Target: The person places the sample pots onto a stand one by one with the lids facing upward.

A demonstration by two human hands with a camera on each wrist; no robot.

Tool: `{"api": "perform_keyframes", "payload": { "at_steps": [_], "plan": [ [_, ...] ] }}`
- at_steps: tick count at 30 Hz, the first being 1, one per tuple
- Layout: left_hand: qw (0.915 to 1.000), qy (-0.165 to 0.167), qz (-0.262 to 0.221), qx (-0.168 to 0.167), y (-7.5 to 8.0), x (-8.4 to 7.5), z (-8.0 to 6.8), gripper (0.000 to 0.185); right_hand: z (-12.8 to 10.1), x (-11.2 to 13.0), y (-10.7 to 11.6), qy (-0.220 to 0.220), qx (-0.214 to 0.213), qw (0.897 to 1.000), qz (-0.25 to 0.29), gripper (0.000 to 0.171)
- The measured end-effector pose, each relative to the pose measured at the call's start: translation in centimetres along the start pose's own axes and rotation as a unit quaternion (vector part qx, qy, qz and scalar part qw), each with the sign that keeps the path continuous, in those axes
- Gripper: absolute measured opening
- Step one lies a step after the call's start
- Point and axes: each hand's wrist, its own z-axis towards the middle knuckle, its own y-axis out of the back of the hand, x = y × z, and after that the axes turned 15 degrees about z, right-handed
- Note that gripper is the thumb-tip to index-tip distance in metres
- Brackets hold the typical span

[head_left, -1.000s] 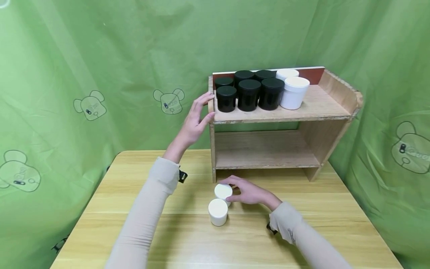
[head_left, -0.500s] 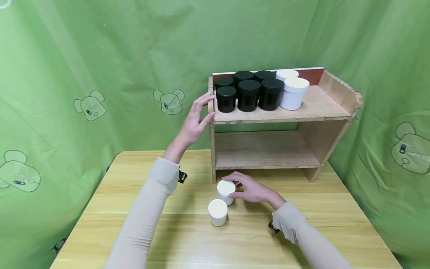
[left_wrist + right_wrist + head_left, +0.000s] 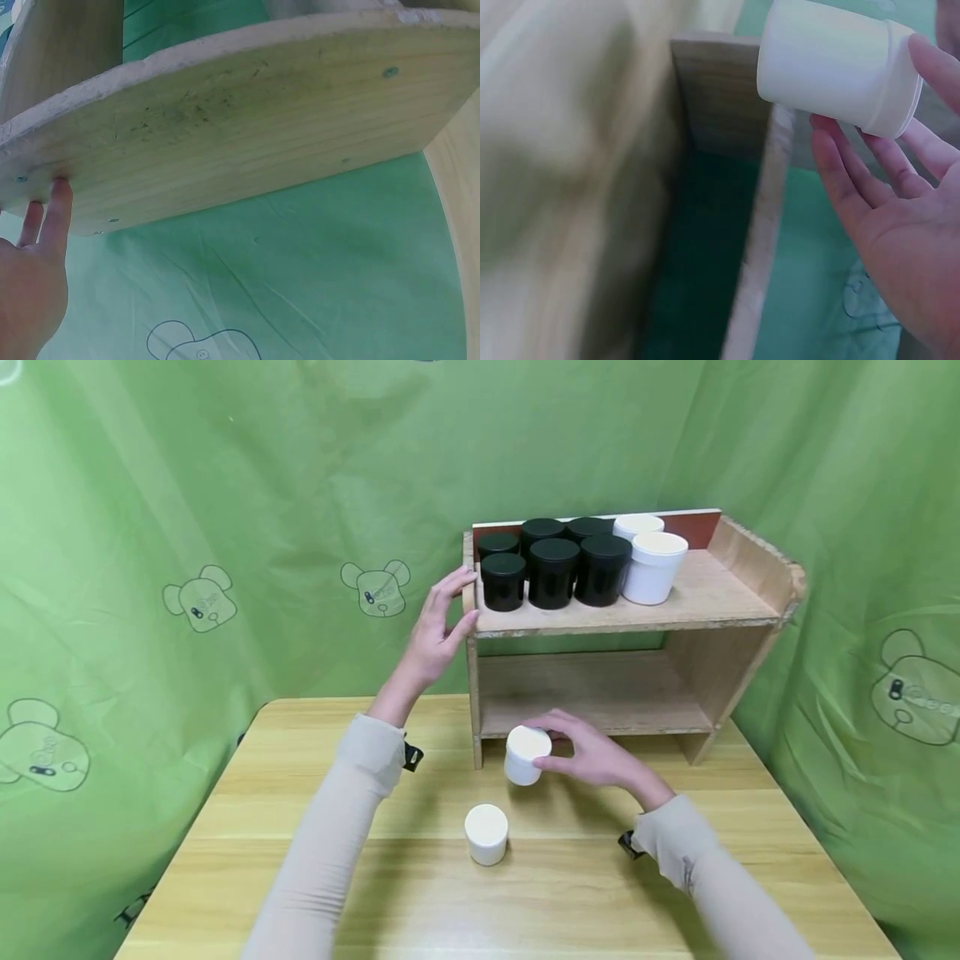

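- Head view: the right hand (image 3: 592,758) holds a small white jar (image 3: 527,755) off the table (image 3: 315,827), its fingers curled round the jar's side, in front of the wooden shelf (image 3: 622,618) and about level with the lower board. A second white jar (image 3: 486,833) stands on the table, nearer the person and apart from both hands. The top board carries six black jars (image 3: 553,572) in two rows at its left end, with two larger white jars (image 3: 654,567) beside them; the lower board holds nothing that shows. Judged from this, eight jars are on the shelf, one is in hand and one is left on the table.
- Head view: the left hand (image 3: 435,625) rests on the shelf's left end at the top board, fingers straight and a little apart, thumb at the front edge.
- Left wrist view: straight fingertips (image 3: 58,196) touch the pale wooden side panel (image 3: 247,112); green cloth hangs behind it. No jar shows here.
- Right wrist view: the white jar (image 3: 838,67) lies tilted against the fingers (image 3: 859,169), lid toward the palm, pinched with a digit at the frame's right edge. A wooden board edge (image 3: 720,94) stands just behind it; the rest is blurred.
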Motion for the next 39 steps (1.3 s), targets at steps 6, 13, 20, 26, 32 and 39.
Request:
{"api": "perform_keyframes", "payload": {
  "at_steps": [6,13,20,26,32,39],
  "plan": [
    [0.9998,0.013,0.002,-0.014,-0.3,-0.1,0.0,0.052,-0.3,1.3,2.1,0.008,-0.028,0.999,0.02,0.058],
    [0.9995,0.025,0.002,-0.02,-0.6,-0.3,-0.1,0.052,-1.1,3.0,4.6,0.051,-0.091,0.994,-0.012,0.055],
    [0.9992,0.022,0.001,-0.033,-0.8,-0.4,0.0,0.052,-2.1,5.3,7.0,0.122,-0.17,0.978,-0.025,0.055],
    [0.9992,0.025,0.0,-0.031,-0.9,-0.4,-0.2,0.053,-3.3,7.5,9.0,0.168,-0.219,0.961,-0.007,0.058],
    [0.9991,0.028,-0.001,-0.032,-1.0,-0.5,-0.2,0.054,-3.8,9.5,11.3,0.184,-0.258,0.949,-0.007,0.055],
    [0.9991,0.029,0.003,-0.03,-0.7,-0.6,-0.2,0.054,-3.8,11.5,14.3,0.207,-0.319,0.925,0.002,0.05]
  ]
}}
